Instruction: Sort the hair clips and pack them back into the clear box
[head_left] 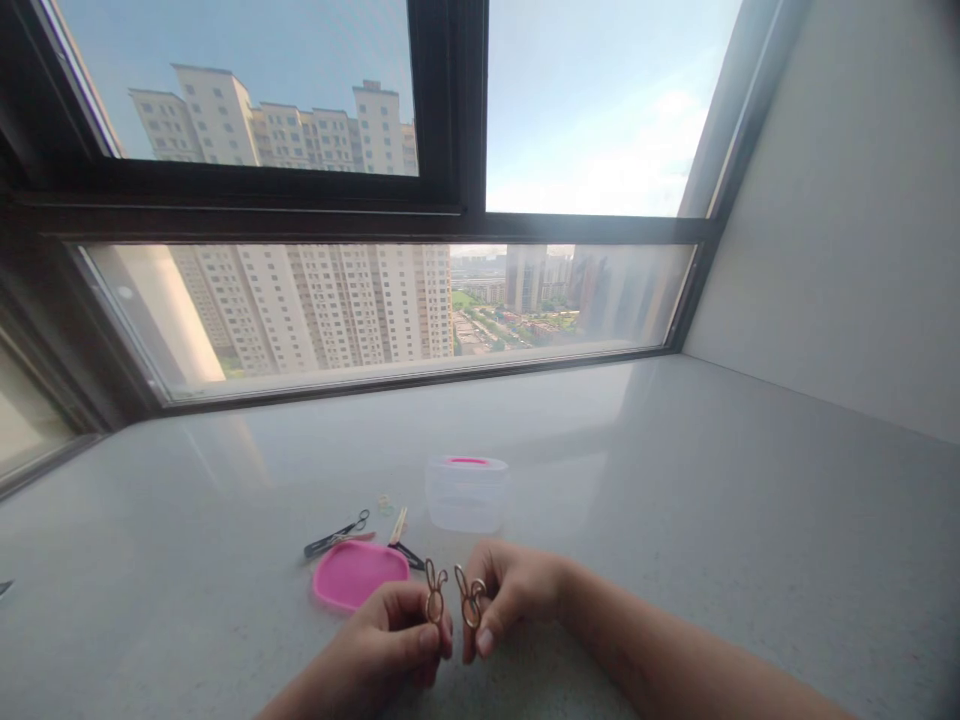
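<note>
My left hand (pixel 405 630) pinches a gold wire hair clip (pixel 435 606) shaped like a rabbit's head, its two ears pointing up. Opposite it, my right hand (pixel 506 600) grips a second rabbit-shaped hair clip (pixel 470 605) between thumb and fingers. The two clips are held upright side by side, with a small gap between them. Just beyond my left hand lies a pink lid or shallow tray (pixel 360 575), partly covered by that hand. Behind it are a dark hair clip (pixel 326 540) and a pale one (pixel 398 526), with a black triangular clip (pixel 407 553) close by.
A translucent plastic box (pixel 466 498) with a pink slot on top stands beyond my hands. Small pale bits (pixel 385 506) lie left of it. A dark-tipped object (pixel 4 588) shows at the left edge. The white sill (pixel 712 500) ends at a dark-framed window (pixel 420 225) and a wall.
</note>
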